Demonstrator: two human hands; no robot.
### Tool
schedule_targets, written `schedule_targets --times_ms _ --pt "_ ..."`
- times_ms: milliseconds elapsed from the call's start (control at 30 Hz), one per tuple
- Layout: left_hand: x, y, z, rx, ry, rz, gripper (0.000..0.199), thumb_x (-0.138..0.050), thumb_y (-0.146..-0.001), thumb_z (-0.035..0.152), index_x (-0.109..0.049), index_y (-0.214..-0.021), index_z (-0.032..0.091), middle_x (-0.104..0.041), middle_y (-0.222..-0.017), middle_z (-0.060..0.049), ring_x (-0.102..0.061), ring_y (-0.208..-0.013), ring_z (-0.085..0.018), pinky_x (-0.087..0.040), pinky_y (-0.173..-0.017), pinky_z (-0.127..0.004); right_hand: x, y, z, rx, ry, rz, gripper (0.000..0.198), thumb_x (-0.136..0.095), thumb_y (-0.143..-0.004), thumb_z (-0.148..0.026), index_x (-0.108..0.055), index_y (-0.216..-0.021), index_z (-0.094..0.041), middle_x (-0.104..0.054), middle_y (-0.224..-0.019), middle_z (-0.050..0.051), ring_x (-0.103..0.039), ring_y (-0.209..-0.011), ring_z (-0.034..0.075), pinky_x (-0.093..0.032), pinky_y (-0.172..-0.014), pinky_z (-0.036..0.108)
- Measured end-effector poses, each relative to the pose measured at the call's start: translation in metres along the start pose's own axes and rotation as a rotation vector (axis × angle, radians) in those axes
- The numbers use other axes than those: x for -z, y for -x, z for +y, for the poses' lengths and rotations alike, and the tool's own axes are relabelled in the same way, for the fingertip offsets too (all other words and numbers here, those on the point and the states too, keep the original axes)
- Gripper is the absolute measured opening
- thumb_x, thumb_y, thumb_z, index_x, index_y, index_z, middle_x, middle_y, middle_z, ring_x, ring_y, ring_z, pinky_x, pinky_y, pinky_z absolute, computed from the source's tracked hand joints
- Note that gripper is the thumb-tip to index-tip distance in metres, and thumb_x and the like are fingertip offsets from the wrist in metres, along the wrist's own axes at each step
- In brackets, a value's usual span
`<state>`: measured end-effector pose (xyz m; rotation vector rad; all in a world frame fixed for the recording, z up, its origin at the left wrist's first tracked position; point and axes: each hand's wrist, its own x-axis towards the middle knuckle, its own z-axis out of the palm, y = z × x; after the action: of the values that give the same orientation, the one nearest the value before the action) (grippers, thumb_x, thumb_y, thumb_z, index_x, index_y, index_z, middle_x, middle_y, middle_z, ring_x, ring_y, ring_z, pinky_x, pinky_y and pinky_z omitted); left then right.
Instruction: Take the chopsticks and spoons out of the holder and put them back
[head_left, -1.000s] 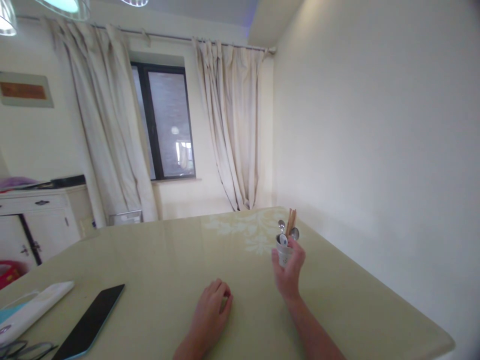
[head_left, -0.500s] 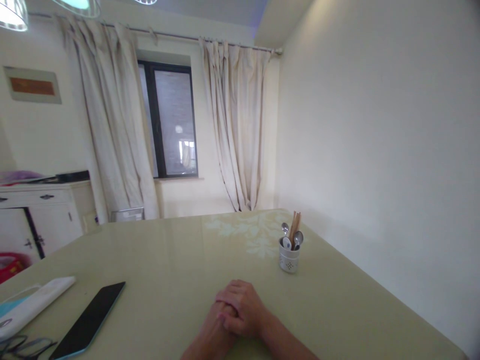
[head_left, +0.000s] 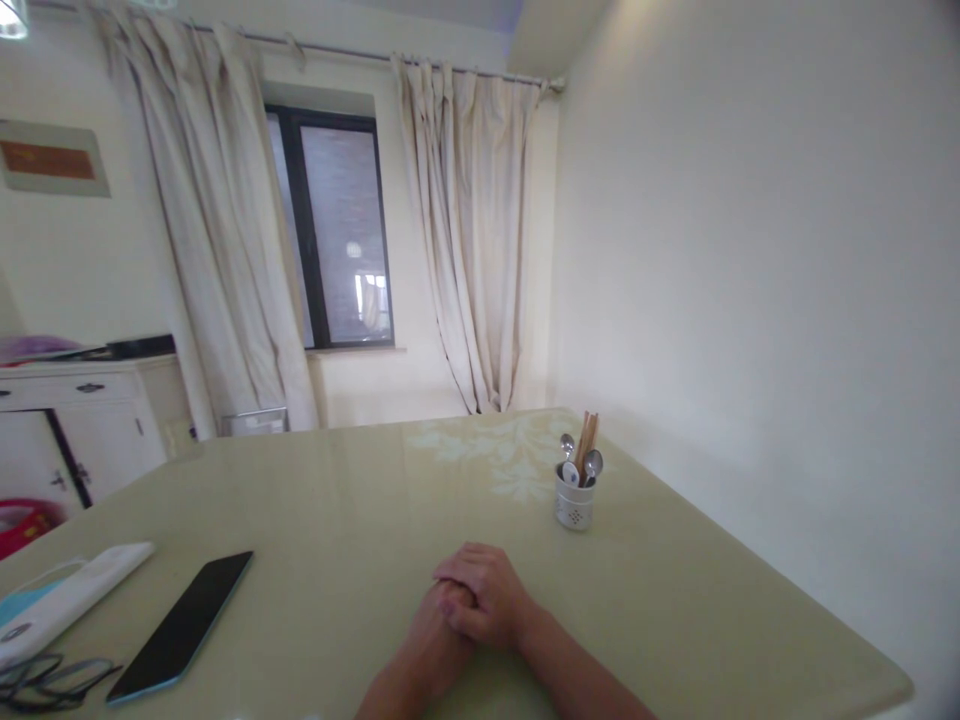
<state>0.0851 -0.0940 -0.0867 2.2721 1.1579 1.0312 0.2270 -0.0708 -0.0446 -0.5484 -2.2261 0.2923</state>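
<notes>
My two hands lie clasped together on the green tabletop, at the lower middle of the head view. My right hand is wrapped over my left hand, with its fingers across the top. Most of the left hand's fingers are hidden beneath it, so their shape cannot be made out. No object shows in or between the hands. Beyond them, to the right, stands a pale perforated utensil holder with several spoons and wooden chopsticks upright in it.
At the left lie a dark-screened phone or tablet, a long white device and a pair of glasses. A wall runs along the table's right side. A white cabinet stands beyond at the left, near curtains.
The camera view has shifted slightly, so the table and hands appear a little higher in the frame. My hands stay clasped in the same place on the table.
</notes>
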Motion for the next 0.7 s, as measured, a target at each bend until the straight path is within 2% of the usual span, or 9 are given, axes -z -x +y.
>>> schedule_targets --times_ms 200,300,333,400,467,533,567,633,700 --pt "0.0 -0.001 0.001 -0.142 -0.132 0.068 0.039 -0.054 -0.086 0.017 -0.077 -0.118 0.025 -0.081 -0.116 -0.01 -0.074 -0.108 -0.025 -0.063 -0.099 -0.039 -0.003 -0.002 0.003 0.058 0.062 0.045 0.068 -0.033 -0.101 -0.071 -0.076 -0.112 -0.019 -0.081 -0.093 0.01 -0.072 -0.083 0.026 -0.057 -0.083 0.04" --pt "0.011 -0.004 0.01 -0.176 -0.177 0.17 0.038 -0.055 -0.09 0.02 -0.074 -0.122 0.023 -0.078 -0.124 -0.013 -0.072 -0.116 -0.027 -0.06 -0.104 -0.044 0.002 -0.002 0.0 0.081 0.162 0.11 0.067 -0.034 -0.102 -0.071 -0.071 -0.122 -0.019 -0.078 -0.11 0.014 -0.071 -0.1 0.029 -0.056 -0.092 0.043" --pt "0.017 -0.005 0.013 -0.16 -0.191 0.213 0.035 -0.056 -0.092 0.022 -0.074 -0.122 0.023 -0.076 -0.127 -0.013 -0.071 -0.119 -0.027 -0.058 -0.105 -0.045 0.006 -0.001 0.0 0.085 0.223 0.169 0.063 -0.037 -0.104 -0.068 -0.068 -0.129 -0.019 -0.076 -0.12 0.015 -0.069 -0.109 0.03 -0.054 -0.097 0.045" --pt "0.028 -0.005 0.016 -0.091 -0.211 0.306 0.025 -0.056 -0.097 0.027 -0.073 -0.114 0.023 -0.076 -0.122 -0.012 -0.071 -0.116 -0.027 -0.057 -0.102 -0.043 0.018 0.002 0.006 0.039 0.378 0.404 0.053 -0.045 -0.105 -0.059 -0.062 -0.138 -0.021 -0.068 -0.134 0.016 -0.064 -0.123 0.031 -0.051 -0.104 0.047" --pt "0.037 -0.005 0.015 0.004 -0.222 0.378 0.019 -0.054 -0.1 0.033 -0.069 -0.094 0.023 -0.076 -0.099 -0.008 -0.072 -0.097 -0.024 -0.057 -0.089 -0.037 0.035 0.007 0.018 -0.092 0.509 0.734 0.048 -0.054 -0.104 -0.051 -0.057 -0.143 -0.022 -0.063 -0.136 0.015 -0.06 -0.126 0.033 -0.048 -0.106 0.05" --pt "0.042 -0.005 0.011 0.085 -0.233 0.427 0.03 -0.05 -0.102 0.038 -0.056 -0.075 0.024 -0.065 -0.075 -0.002 -0.064 -0.073 -0.02 -0.051 -0.071 -0.031 0.056 0.013 0.035 -0.228 0.55 0.979 0.055 -0.057 -0.104 -0.047 -0.046 -0.149 -0.017 -0.055 -0.139 0.02 -0.051 -0.131 0.038 -0.041 -0.108 0.06" --pt "0.043 -0.005 0.009 0.115 -0.242 0.446 0.035 -0.049 -0.101 0.041 -0.049 -0.07 0.025 -0.059 -0.068 0.0 -0.059 -0.065 -0.018 -0.046 -0.065 -0.03 0.067 0.017 0.045 -0.276 0.557 1.059 0.059 -0.056 -0.104 -0.048 -0.041 -0.152 -0.015 -0.053 -0.139 0.022 -0.048 -0.131 0.039 -0.038 -0.109 0.064" --pt "0.042 -0.005 0.006 0.155 -0.257 0.471 0.041 -0.046 -0.1 0.045 -0.04 -0.065 0.026 -0.05 -0.061 0.003 -0.05 -0.058 -0.017 -0.038 -0.059 -0.029 0.085 0.023 0.063 -0.462 0.566 1.206 0.069 -0.058 -0.1 -0.061 -0.045 -0.147 -0.012 -0.056 -0.133 0.023 -0.052 -0.122 0.039 -0.04 -0.107 0.061" --pt "0.041 -0.005 0.004 0.177 -0.254 0.474 0.043 -0.045 -0.099 0.047 -0.035 -0.063 0.026 -0.045 -0.059 0.004 -0.045 -0.056 -0.016 -0.033 -0.058 -0.029 0.096 0.028 0.078 -0.676 0.533 1.241 0.088 -0.059 -0.089 -0.077 -0.049 -0.145 -0.01 -0.059 -0.132 0.025 -0.054 -0.12 0.041 -0.041 -0.106 0.062"
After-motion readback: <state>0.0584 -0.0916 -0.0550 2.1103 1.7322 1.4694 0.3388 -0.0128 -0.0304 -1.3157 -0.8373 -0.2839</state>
